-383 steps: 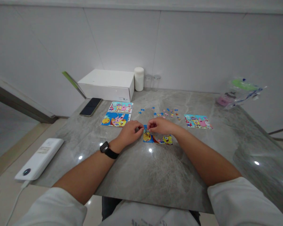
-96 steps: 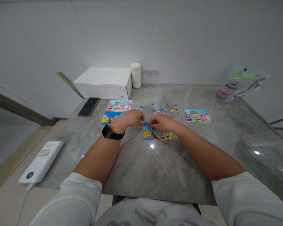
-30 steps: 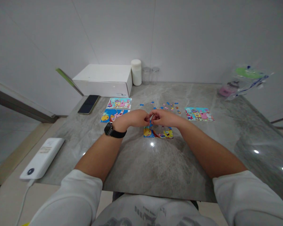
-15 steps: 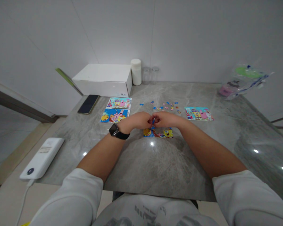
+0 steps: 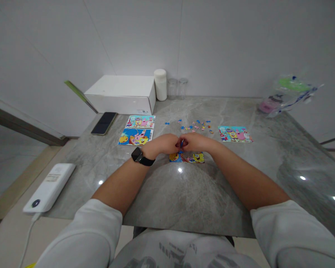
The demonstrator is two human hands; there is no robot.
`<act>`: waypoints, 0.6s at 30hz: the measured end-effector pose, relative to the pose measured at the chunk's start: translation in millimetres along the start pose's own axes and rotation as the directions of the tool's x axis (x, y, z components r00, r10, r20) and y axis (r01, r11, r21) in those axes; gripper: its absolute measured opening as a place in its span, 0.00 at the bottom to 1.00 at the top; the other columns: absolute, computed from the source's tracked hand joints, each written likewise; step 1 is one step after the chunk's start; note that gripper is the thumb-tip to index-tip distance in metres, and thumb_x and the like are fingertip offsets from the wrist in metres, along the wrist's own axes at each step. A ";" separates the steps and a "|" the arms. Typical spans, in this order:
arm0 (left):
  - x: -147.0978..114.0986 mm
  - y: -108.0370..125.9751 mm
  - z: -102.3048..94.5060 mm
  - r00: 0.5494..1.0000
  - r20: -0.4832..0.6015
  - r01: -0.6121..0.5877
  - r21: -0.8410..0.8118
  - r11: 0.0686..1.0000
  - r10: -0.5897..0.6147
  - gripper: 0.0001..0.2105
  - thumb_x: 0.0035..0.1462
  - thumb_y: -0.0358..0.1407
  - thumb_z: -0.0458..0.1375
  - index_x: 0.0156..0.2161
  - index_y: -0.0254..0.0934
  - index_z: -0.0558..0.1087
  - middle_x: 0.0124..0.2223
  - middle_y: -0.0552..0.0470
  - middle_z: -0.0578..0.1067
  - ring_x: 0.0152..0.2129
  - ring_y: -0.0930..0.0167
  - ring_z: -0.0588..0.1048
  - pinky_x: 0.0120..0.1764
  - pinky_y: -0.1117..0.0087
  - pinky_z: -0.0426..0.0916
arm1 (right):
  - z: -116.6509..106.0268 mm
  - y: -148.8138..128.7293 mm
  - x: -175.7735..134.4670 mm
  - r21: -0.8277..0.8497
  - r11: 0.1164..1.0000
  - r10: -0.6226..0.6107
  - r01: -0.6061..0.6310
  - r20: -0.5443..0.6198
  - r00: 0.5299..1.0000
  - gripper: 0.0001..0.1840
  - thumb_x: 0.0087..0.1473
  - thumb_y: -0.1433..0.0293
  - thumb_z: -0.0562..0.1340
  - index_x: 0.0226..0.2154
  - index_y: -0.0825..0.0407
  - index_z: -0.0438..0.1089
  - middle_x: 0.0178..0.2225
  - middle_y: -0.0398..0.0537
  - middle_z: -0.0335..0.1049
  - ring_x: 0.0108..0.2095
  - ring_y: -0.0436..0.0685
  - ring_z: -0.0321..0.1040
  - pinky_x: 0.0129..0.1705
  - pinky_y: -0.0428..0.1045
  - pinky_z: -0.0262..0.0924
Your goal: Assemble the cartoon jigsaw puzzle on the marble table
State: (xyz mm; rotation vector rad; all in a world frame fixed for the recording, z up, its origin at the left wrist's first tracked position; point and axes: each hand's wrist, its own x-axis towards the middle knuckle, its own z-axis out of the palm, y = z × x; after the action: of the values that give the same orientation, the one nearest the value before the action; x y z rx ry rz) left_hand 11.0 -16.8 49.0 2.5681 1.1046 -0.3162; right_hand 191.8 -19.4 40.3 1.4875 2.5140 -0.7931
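Observation:
Above the partly assembled jigsaw puzzle [image 5: 190,159], my left hand [image 5: 169,143] and my right hand [image 5: 194,142] meet at their fingertips. Both are closed in a pinch around a small blue puzzle piece [image 5: 182,143], its outline partly covered by fingers. The puzzle's lower strip shows yellow and blue cartoon art; my hands hide its upper part. Several loose puzzle pieces [image 5: 193,130] lie scattered just beyond my hands. To the left is a printed picture sheet [image 5: 136,130] with two cartoon scenes, and to the right a cartoon picture card [image 5: 235,134].
A phone [image 5: 104,123], a white box [image 5: 120,95], a white bottle [image 5: 160,85] and two clear glasses [image 5: 177,89] stand or lie toward the back. At front left is a white power bank [image 5: 50,188] with a cable. A bagged cup [image 5: 279,97] stands at back right.
My fingers have shifted slightly around the blue piece, which shows at a somewhat different angle. Both hands stay over the puzzle; the other things have not moved.

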 end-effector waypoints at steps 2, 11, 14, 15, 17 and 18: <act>-0.1 0.0 0.0 1.000 -0.001 0.007 0.002 1.000 -0.007 0.14 0.63 0.39 0.57 0.43 0.36 0.84 0.40 0.43 0.84 0.31 0.66 0.79 0.32 0.68 0.63 | 0.5 -1.0 -0.4 -0.013 1.000 -0.003 0.003 -0.007 1.000 0.20 0.56 0.70 0.68 0.52 0.51 0.78 0.43 0.48 0.83 0.42 0.57 0.78 0.40 0.46 0.62; 3.2 -0.5 3.6 1.000 -0.005 0.013 -0.011 1.000 -0.014 0.14 0.62 0.37 0.57 0.44 0.37 0.85 0.41 0.43 0.85 0.32 0.66 0.80 0.36 0.68 0.66 | 4.9 -0.2 2.7 -0.099 0.995 0.004 -0.007 -0.031 1.000 0.20 0.56 0.69 0.68 0.51 0.51 0.77 0.45 0.51 0.83 0.43 0.59 0.78 0.39 0.47 0.61; 3.1 0.2 3.6 1.000 -0.006 0.018 -0.009 1.000 -0.018 0.14 0.63 0.37 0.57 0.44 0.37 0.85 0.40 0.43 0.85 0.32 0.66 0.80 0.36 0.68 0.67 | 5.4 -0.9 2.9 -0.107 0.994 0.001 -0.005 -0.035 0.999 0.19 0.56 0.68 0.68 0.51 0.51 0.77 0.45 0.51 0.83 0.44 0.59 0.78 0.40 0.47 0.61; 3.1 0.3 3.7 1.000 -0.010 0.020 -0.007 1.000 -0.020 0.14 0.63 0.36 0.57 0.44 0.36 0.85 0.40 0.42 0.85 0.32 0.65 0.80 0.36 0.68 0.67 | 5.2 -1.8 2.5 -0.108 0.994 0.001 -0.005 -0.035 0.999 0.19 0.56 0.68 0.68 0.51 0.50 0.77 0.45 0.51 0.83 0.44 0.59 0.78 0.40 0.47 0.61; 3.3 0.3 4.0 1.000 -0.015 0.023 -0.001 1.000 -0.023 0.14 0.63 0.36 0.57 0.44 0.36 0.85 0.41 0.42 0.85 0.32 0.65 0.80 0.35 0.68 0.67 | 4.5 -3.9 1.3 -0.108 0.994 0.006 -0.010 -0.036 0.999 0.19 0.56 0.68 0.68 0.51 0.50 0.78 0.45 0.51 0.83 0.44 0.60 0.78 0.41 0.47 0.61; 3.4 0.2 4.2 1.000 -0.015 0.024 0.002 1.000 -0.024 0.14 0.63 0.36 0.57 0.44 0.36 0.85 0.41 0.42 0.85 0.32 0.65 0.80 0.35 0.68 0.67 | 4.1 -5.0 0.6 -0.109 0.994 0.010 -0.014 -0.037 0.999 0.19 0.56 0.68 0.68 0.51 0.50 0.78 0.46 0.51 0.83 0.44 0.60 0.78 0.41 0.47 0.61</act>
State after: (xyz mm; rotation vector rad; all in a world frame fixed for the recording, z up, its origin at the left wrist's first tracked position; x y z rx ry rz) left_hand 13.1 -16.2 44.0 2.5653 1.1418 -0.3044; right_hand 186.6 -22.9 38.4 1.4933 2.5271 -0.6206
